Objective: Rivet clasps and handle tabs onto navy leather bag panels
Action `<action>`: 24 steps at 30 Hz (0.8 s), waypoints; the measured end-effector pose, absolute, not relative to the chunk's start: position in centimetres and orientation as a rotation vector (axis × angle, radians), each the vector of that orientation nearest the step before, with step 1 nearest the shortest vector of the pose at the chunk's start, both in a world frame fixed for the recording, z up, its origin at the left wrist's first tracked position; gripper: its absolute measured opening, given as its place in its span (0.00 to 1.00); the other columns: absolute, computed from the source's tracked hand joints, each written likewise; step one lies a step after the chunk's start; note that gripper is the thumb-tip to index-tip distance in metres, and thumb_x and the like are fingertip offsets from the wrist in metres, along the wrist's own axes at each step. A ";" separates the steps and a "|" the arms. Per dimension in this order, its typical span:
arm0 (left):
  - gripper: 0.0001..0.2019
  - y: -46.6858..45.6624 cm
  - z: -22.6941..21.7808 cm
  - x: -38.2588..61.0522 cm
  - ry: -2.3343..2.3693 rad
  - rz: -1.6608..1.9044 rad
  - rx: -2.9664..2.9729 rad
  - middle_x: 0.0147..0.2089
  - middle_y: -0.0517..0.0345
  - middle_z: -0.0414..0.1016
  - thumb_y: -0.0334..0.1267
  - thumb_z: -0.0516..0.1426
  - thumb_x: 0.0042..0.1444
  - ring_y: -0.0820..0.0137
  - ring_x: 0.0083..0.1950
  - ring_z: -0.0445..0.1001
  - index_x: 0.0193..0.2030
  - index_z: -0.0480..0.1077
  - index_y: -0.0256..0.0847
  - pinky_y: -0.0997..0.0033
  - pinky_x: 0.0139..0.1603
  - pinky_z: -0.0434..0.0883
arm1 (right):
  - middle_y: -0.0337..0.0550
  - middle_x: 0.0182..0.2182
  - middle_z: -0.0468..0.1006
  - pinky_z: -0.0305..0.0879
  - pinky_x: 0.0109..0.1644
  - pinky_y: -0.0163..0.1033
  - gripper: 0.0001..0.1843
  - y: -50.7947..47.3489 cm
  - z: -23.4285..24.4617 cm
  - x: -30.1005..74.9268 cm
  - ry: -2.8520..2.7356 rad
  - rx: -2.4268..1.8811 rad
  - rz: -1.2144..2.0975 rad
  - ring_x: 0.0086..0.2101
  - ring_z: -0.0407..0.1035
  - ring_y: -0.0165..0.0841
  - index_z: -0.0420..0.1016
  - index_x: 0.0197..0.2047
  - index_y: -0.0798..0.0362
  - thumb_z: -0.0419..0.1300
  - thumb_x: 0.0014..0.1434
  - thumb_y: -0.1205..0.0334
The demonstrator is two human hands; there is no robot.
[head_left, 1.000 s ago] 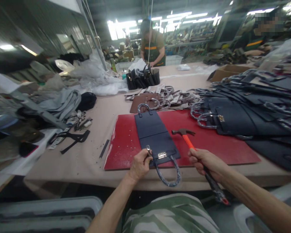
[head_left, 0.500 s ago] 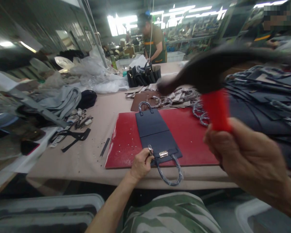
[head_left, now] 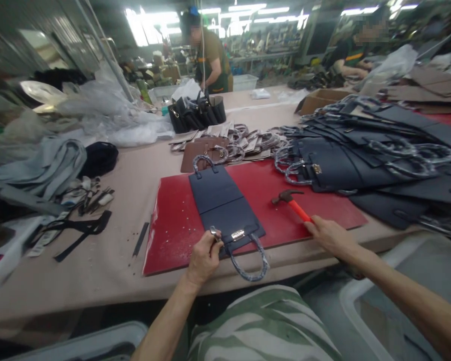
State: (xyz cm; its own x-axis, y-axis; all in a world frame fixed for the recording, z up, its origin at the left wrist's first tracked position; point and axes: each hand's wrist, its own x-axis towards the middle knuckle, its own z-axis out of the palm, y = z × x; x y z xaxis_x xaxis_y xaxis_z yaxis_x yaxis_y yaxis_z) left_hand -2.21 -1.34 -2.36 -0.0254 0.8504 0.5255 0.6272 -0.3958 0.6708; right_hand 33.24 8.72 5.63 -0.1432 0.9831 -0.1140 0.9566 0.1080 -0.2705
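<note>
A dark navy bag panel (head_left: 220, 195) with a metal clasp and two wrapped handles lies flat on a red board (head_left: 173, 220). At its near left corner my left hand (head_left: 204, 258) is closed, pinching a small shiny metal piece (head_left: 214, 232) whose kind I cannot make out. My right hand (head_left: 328, 233) is closed around the red handle of a claw hammer (head_left: 299, 209). The hammer's dark head is over the board, right of the panel; whether it touches the board I cannot tell.
Navy bag panels (head_left: 346, 160) are heaped at the right, and a brown panel (head_left: 201, 152) lies behind the board. Black bags (head_left: 195, 113) stand farther back. Black straps (head_left: 84, 230) and small tools lie left. Grey bins flank my lap; two people work across the table.
My right hand has brought the hammer from high near the camera down and away, over the red board. My left hand keeps its pinch at the panel's corner. The view has shifted right.
</note>
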 end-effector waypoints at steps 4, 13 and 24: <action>0.07 -1.3 -2.2 -2.3 1.598 1.413 2.086 0.48 0.47 0.78 0.31 0.53 0.64 0.63 0.52 0.78 0.47 0.68 0.40 0.63 0.53 0.76 | 0.62 0.50 0.73 0.60 0.44 0.45 0.14 6.6 4.7 30.4 -2.258 -1.842 -0.172 0.46 0.69 0.48 0.72 0.46 0.58 0.52 0.65 0.60; 0.09 -2.6 -3.2 -1.7 1.494 1.554 2.146 0.50 0.47 0.80 0.28 0.56 0.61 0.63 0.54 0.78 0.47 0.73 0.39 0.65 0.55 0.76 | 0.44 0.26 0.75 0.54 0.33 0.38 0.06 0.3 2.0 20.7 -1.980 -1.827 0.980 0.30 0.68 0.35 0.66 0.35 0.52 0.55 0.62 0.59; 0.17 1.7 2.7 1.8 1.287 1.540 0.717 0.42 0.51 0.80 0.49 0.67 0.52 0.64 0.44 0.81 0.39 0.76 0.36 0.66 0.48 0.76 | 0.39 0.33 0.80 0.59 0.18 0.32 0.28 -3.2 0.7 18.7 -0.690 -1.129 2.022 0.19 0.68 0.28 0.63 0.48 0.50 0.64 0.55 0.40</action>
